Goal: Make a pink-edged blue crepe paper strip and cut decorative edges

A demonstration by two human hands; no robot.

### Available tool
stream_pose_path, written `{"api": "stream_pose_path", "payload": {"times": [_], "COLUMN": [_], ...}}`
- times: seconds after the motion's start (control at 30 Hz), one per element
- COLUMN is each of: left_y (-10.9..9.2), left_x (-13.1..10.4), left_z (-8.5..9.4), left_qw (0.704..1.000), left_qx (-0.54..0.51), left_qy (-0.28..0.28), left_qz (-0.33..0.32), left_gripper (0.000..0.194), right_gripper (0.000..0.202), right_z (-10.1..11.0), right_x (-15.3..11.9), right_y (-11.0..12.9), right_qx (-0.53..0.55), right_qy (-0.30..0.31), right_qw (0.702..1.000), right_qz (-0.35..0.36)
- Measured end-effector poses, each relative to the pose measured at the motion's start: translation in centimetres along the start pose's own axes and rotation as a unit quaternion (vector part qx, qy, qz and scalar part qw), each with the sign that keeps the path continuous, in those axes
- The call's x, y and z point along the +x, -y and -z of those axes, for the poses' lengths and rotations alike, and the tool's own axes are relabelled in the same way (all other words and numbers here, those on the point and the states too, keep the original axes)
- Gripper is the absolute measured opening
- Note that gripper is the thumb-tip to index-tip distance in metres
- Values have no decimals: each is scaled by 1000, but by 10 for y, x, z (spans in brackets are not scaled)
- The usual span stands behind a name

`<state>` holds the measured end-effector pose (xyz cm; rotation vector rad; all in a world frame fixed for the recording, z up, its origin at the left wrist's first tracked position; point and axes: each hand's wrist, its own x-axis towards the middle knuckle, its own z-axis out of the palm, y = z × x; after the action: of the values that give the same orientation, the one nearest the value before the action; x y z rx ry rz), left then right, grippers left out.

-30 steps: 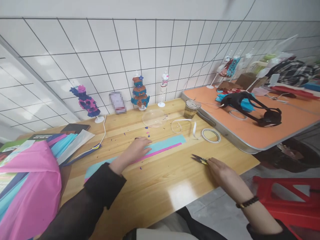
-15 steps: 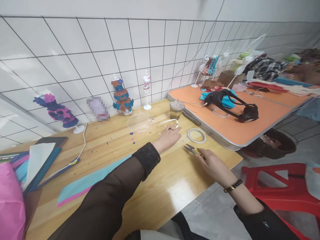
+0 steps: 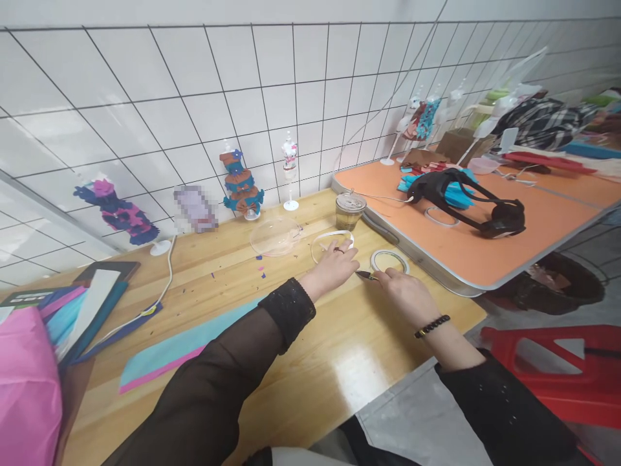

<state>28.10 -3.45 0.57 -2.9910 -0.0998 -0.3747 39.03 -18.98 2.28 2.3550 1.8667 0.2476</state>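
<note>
My left hand [image 3: 334, 268] is over the wooden table, fingers stretched and slightly spread. Its fingertips reach over the near edge of a white ring-shaped roll [image 3: 317, 241], apparently tape. From the right, my right hand [image 3: 410, 294] grips a small pair of thread snips [image 3: 367, 275], whose dark blades point left towards my left fingertips. Just behind the snips lies a second roll of white tape [image 3: 405, 262], flat on the wood. A lidded cup of liquid [image 3: 350, 210] stands beyond both hands.
A folded turquoise and pink cloth [image 3: 165, 356] lies left of my left arm. Along the wall stand small dress forms, one in a brown and blue dress [image 3: 241, 184]. An orange table [image 3: 466, 255] at right bears a black strapped headset [image 3: 460, 200]. A red stool [image 3: 557, 369] stands below.
My right hand with the snips has moved closer to my left hand, and the blades now look closer together. My left hand stays by the white ring. The camera view has shifted slightly.
</note>
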Motion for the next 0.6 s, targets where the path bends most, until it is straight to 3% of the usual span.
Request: {"api": "stream_pose_path", "payload": {"times": [0.17,0.3,0.4,0.5,0.6], "left_y": [7,33,54,65,45], "left_x": [-12,-62,-130,-218,-329], "left_z": [20,64,107,150,183], "left_qw": [997,966,910,826,726], "left_qx": [-46,-171,-241,-252,-132], "left_qy": [-46,-111,-165,-204,-265], "left_qz": [45,157,295,461,621], "left_gripper": [22,23,24,27,28], "right_gripper": [33,39,38,37,45], "right_z": [-9,-36,-55,-61,-49], "right_x": [-7,-23,-34,-37,-28], "right_y": [-7,-18,-25,-22,-1], "right_qx": [96,163,157,117,120], "right_qy": [-33,-80,-97,-151,-209], "right_qw": [995,983,983,981,969], "right_qz": [3,-37,0,15,49]}}
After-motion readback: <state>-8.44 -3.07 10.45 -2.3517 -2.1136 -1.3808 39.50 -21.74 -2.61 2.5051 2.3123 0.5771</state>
